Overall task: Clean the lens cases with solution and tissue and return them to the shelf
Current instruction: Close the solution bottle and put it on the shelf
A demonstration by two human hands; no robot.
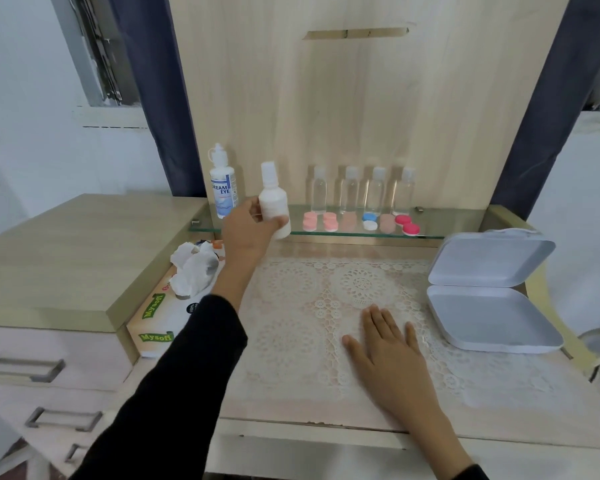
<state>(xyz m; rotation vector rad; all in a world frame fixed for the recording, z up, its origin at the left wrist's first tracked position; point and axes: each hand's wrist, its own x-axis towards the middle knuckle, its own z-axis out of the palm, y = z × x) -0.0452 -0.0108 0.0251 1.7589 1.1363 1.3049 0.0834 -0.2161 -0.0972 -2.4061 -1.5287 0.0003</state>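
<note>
Six lens cases (pixel 370 225) on the shelf (pixel 465 221); left hand (pixel 248 233) grips one white bottle (pixel 273 199), right hand (pixel 388 351) lies flat.

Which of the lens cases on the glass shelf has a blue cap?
The blue-and-white lens case, fourth from the left on the glass shelf. It has one blue cap and one white; the other cases are pink, peach or red.
</note>
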